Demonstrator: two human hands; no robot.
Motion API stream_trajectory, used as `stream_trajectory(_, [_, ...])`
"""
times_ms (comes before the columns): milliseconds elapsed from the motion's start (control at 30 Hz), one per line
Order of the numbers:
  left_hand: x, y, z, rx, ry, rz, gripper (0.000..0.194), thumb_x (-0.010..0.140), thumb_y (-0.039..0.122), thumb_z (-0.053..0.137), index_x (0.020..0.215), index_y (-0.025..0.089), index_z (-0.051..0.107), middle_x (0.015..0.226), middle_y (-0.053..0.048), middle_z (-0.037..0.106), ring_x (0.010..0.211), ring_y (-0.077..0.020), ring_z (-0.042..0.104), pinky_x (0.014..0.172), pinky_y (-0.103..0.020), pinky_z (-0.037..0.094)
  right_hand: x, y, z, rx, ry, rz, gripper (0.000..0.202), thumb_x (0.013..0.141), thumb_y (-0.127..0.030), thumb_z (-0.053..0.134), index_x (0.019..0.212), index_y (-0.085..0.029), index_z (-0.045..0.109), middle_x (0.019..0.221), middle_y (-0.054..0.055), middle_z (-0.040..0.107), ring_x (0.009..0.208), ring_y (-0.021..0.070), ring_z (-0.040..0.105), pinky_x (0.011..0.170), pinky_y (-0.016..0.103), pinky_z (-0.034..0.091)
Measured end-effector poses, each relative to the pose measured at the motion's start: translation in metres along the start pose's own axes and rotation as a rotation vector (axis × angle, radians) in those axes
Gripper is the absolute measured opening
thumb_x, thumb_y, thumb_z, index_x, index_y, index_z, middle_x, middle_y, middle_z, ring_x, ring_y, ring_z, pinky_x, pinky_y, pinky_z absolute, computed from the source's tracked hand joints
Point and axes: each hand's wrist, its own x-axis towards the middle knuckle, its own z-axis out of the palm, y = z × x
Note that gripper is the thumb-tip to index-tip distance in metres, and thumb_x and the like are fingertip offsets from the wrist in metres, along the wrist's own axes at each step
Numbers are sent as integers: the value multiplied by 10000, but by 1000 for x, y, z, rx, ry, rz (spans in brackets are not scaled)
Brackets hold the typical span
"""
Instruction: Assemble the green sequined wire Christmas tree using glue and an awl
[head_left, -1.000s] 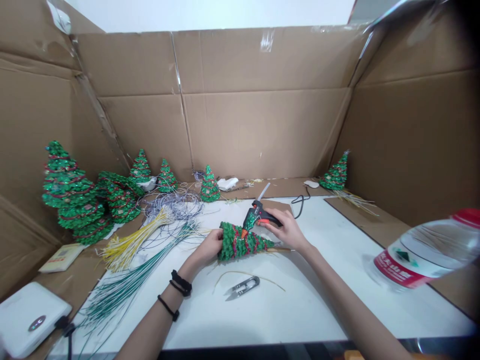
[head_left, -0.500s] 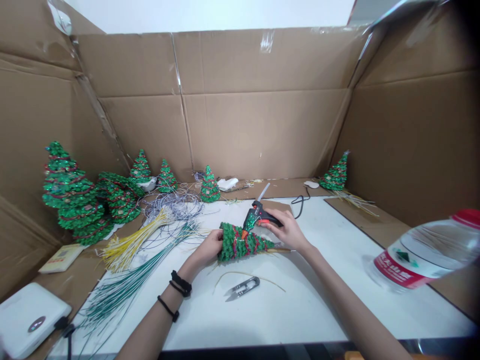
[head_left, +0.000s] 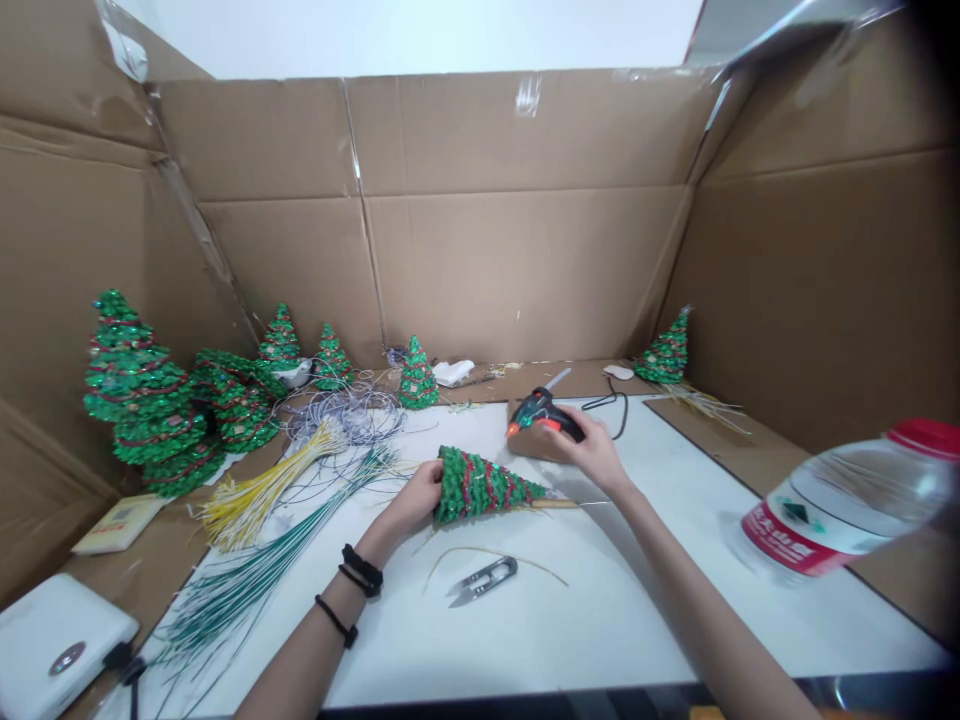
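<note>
A small green tree [head_left: 484,486] with red trim lies on its side on the white board, its tip toward the right. My left hand [head_left: 421,492] grips it at the base. Up and to the right, my right hand [head_left: 592,448] is closed on the handle of a black and orange glue gun [head_left: 541,412], whose orange nozzle points left over a piece of cardboard [head_left: 536,443], apart from the tree. A wooden-handled tool [head_left: 555,504] is beside the tree's tip. Nearer the front lie metal snips [head_left: 484,580] and a thin, curved yellowish strand [head_left: 491,549].
Several finished-looking trees [head_left: 139,385] stand at the left and back. Yellow wires [head_left: 259,500], green wires [head_left: 262,580] and a purple tangle [head_left: 349,410] lie left. A bottle [head_left: 832,505] is at right, a white device [head_left: 60,640] at front left. Cardboard walls [head_left: 525,260] enclose the board.
My right hand has lifted the glue gun off the tree and moved it up and to the right, over the cardboard piece. My left hand still holds the tree's base.
</note>
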Motion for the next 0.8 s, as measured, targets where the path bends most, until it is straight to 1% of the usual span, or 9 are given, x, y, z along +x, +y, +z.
stream_trajectory(67, [1, -2, -1, -1, 11, -6, 258, 648, 199, 693, 893, 118, 684, 720, -42, 696, 716, -189, 626, 705, -303, 486, 2, 16, -7, -88, 111, 222, 423, 770, -506, 513, 1012, -180, 629, 890, 99, 695, 800, 267, 637, 717, 387, 480])
stream_trajectory(167, [3, -4, -3, -13, 49, -30, 266, 631, 216, 702, 878, 120, 683, 705, -41, 695, 710, -198, 631, 682, -311, 495, 0, 49, -17, -328, 232, 496, 420, 727, -524, 505, 887, -167, 659, 755, 137, 676, 762, 343, 624, 689, 497, 452])
stream_trajectory(300, [5, -5, -3, -5, 81, -36, 239, 612, 236, 709, 821, 124, 690, 701, -41, 696, 694, -199, 632, 631, -293, 493, -10, 88, -19, -451, 374, 574, 306, 601, -465, 604, 670, -167, 618, 712, 175, 630, 803, 401, 579, 687, 599, 399])
stream_trajectory(400, [5, -3, -2, -5, 75, -32, 234, 605, 236, 710, 810, 123, 695, 688, -41, 693, 643, -186, 625, 596, -282, 484, -13, 93, -12, -451, 457, 560, 300, 614, -454, 600, 714, -172, 582, 844, 213, 606, 901, 410, 531, 730, 626, 367])
stream_trajectory(500, [5, -3, -1, -51, 75, -58, 243, 593, 235, 715, 807, 123, 693, 648, -35, 684, 552, -160, 598, 546, -271, 469, -10, 71, 0, -397, 510, 441, 313, 703, -424, 541, 868, -158, 547, 1011, 243, 550, 1013, 405, 471, 818, 629, 331])
stream_trajectory(567, [6, -4, -1, -76, 91, -51, 237, 579, 223, 719, 793, 123, 691, 639, -27, 681, 528, -145, 585, 547, -267, 468, -9, 42, 11, -239, 415, 304, 308, 751, -413, 494, 923, -160, 517, 1008, 209, 546, 1004, 367, 482, 844, 587, 360])
stream_trajectory(700, [8, -8, -2, -73, 114, -17, 230, 579, 211, 716, 787, 119, 690, 645, -26, 682, 548, -150, 594, 595, -282, 480, -13, -31, 35, 313, -19, 102, 285, 854, -425, 401, 1013, -206, 491, 1007, 103, 577, 950, 229, 557, 877, 405, 445])
stream_trajectory(733, [9, -8, -2, -64, 107, -10, 234, 592, 214, 709, 805, 118, 691, 656, -31, 685, 563, -156, 600, 597, -284, 480, -14, -48, 40, 407, -157, 87, 297, 872, -431, 389, 1047, -218, 499, 1041, 88, 587, 973, 213, 565, 890, 380, 447])
stream_trajectory(800, [9, -8, -3, -36, 91, 11, 235, 622, 218, 691, 836, 119, 690, 685, -41, 693, 610, -171, 613, 603, -284, 478, -14, -76, 49, 491, -309, 65, 318, 893, -440, 373, 1069, -234, 539, 1116, 67, 596, 1066, 201, 544, 966, 369, 399])
